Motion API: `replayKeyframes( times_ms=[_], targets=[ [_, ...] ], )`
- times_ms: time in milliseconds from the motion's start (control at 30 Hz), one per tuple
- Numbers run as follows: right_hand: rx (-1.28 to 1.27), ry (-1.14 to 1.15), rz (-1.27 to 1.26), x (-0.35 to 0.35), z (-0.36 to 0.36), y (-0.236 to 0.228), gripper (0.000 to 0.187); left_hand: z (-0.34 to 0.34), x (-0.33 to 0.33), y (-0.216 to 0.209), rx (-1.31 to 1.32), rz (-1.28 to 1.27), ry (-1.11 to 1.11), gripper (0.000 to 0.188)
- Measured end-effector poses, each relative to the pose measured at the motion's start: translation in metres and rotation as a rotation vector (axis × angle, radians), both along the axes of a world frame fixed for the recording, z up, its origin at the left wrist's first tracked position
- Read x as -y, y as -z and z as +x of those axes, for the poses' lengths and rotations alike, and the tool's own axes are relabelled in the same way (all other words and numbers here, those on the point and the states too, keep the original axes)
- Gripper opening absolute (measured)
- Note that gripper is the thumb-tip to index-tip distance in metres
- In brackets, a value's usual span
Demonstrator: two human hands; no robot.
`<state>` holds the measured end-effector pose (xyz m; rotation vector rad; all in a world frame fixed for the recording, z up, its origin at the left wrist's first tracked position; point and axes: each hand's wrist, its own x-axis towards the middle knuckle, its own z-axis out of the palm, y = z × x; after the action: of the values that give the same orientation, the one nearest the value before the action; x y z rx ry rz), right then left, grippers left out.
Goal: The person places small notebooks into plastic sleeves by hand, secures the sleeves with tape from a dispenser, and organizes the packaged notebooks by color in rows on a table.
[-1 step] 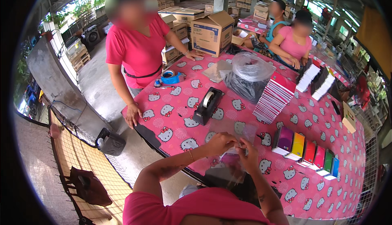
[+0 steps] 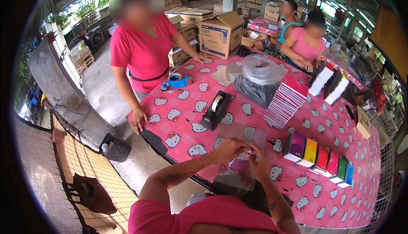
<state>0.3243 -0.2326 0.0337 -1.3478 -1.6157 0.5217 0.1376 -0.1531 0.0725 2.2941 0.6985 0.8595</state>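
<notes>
Near the table's front edge, my left hand [image 2: 232,150] and my right hand [image 2: 258,162] come together with their fingertips pinched. Between them is clear plastic film [image 2: 258,138], which looks like a bag. Its see-through sheet spreads on the table past my fingers and also hangs below them. Under the film, by my wrists, shows something purple and white [image 2: 239,164], partly hidden by my hands. Just beyond my left hand stands a black tape dispenser [image 2: 216,110] with a roll of clear tape.
A row of colored notebooks [image 2: 321,157] stands to the right, with a tall stack of red-covered notebooks [image 2: 287,102] behind. A big clear plastic bag [image 2: 259,79], a blue tape dispenser [image 2: 179,81] and a cardboard box [image 2: 221,35] lie farther back. Another person's hand [image 2: 138,119] rests on the left edge.
</notes>
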Motion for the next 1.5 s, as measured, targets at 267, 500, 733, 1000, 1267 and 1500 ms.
replayKeyframes(
  times_ms=[267, 500, 733, 1000, 1267, 1500],
  targets=[
    [0.075, -0.046, 0.038, 0.001, -0.007, -0.029, 0.049, 0.020, 0.008, 0.018, -0.099, 0.397, -0.214, 0.019],
    [0.175, -0.079, 0.114, -0.008, 0.000, -0.026, 0.053, 0.020, 0.013, 0.019, -0.306, 0.511, -0.237, 0.034],
    [-0.330, -0.203, -0.291, -0.025, 0.035, 0.008, 0.055, 0.035, 0.005, 0.017, -0.364, 0.498, -0.425, 0.029],
    [-0.367, -0.091, -0.312, -0.029, 0.021, -0.002, 0.037, -0.030, -0.103, 0.088, 0.289, -0.205, -0.589, 0.034],
    [-0.431, -0.014, -0.279, -0.032, 0.013, 0.012, 0.024, -0.100, -0.135, 0.071, 0.445, -0.705, -0.662, 0.021],
    [-0.194, -0.057, -0.161, -0.030, 0.008, 0.014, 0.017, -0.133, -0.099, 0.099, -0.136, -0.354, -0.948, 0.010]
  ],
)
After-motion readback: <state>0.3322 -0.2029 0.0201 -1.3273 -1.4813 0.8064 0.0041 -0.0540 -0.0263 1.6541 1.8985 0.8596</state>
